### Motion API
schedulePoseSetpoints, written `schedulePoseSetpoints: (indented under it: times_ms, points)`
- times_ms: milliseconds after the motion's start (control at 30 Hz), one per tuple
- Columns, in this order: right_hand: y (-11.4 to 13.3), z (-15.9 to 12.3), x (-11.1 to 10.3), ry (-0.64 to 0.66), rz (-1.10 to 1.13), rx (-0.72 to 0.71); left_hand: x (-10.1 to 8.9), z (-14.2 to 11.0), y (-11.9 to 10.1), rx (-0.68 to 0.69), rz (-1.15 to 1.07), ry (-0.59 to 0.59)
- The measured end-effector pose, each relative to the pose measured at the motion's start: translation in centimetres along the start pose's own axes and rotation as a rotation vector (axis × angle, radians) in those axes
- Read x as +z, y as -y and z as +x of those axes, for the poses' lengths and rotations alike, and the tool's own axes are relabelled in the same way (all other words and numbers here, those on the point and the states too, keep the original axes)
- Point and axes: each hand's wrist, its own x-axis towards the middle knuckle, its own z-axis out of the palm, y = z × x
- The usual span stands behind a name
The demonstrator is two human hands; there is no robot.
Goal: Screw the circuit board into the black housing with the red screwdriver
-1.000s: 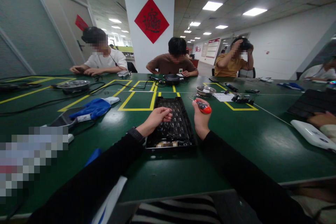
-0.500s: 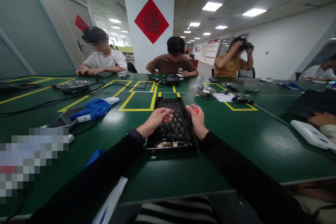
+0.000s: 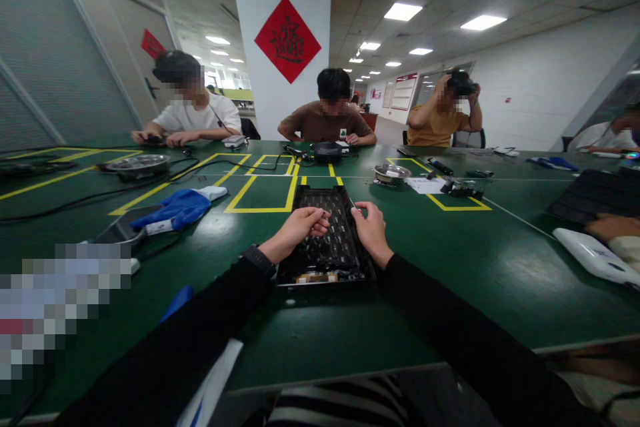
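Note:
A black plastic casing (image 3: 320,203) lies open on the green table in front of me, with small parts and a tan strip at its near end. Over the casing's left side is my left hand (image 3: 300,230), thumb and fingertips pinched together. Whatever they hold is too small to make out. At the casing's right edge my right hand (image 3: 371,230) curls its fingers round a small red-orange object (image 3: 359,211), mostly hidden, whose kind I cannot tell.
Blue-and-white gloves (image 3: 180,208) lie to the left, near black cables. Metal bowls (image 3: 393,174) stand farther back on both sides. Several small black parts (image 3: 457,188) lie at the back right. A white device (image 3: 593,257) is at the right, and several people sit around the table.
My right hand has turned and its fingers have shifted, so less of the red-orange object shows. My left hand stays almost where it was.

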Motion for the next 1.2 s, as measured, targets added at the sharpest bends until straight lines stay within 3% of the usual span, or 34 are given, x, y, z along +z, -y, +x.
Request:
schedulePoseSetpoints:
  times_ms: [133, 267, 467, 600, 667, 767, 900, 1000, 1200]
  points:
    - [2.6, -0.8, -0.6, 0.240, -0.193, -0.404, 0.2, -0.3, -0.6, 0.002, 0.039, 0.040]
    - [3.9, -1.5, -0.8, 0.319, -0.247, -0.541, 0.4, -0.5, -1.1, 0.050, 0.103, 0.130]
    - [3.9, -1.7, -0.6, 0.333, -0.241, -0.560, 0.5, -0.7, -1.2, 0.038, 0.097, 0.198]
    - [3.9, -1.1, -0.6, 0.397, -0.190, -0.480, 0.2, -0.5, -1.2, 0.021, 0.124, 0.091]
    - [4.0, -0.5, -1.0, 0.555, -0.136, -0.396, 0.0, -0.4, -1.4, 0.059, 0.170, 0.006]
    - [4.5, 0.3, -1.9, 0.916, -0.092, -0.322, -0.3, -0.4, -1.6, 0.139, 0.248, -0.092]
    - [5.3, 0.3, -3.0, 1.267, -0.182, -0.410, -0.1, -0.4, -1.5, 0.164, 0.279, -0.138]
    - [6.0, -0.3, -3.2, 1.372, -0.253, -0.457, 0.1, -0.4, -1.2, 0.163, 0.292, -0.124]
    - [6.2, -0.8, -3.0, 1.368, -0.304, -0.432, 0.2, -0.4, -1.0, 0.167, 0.338, -0.133]
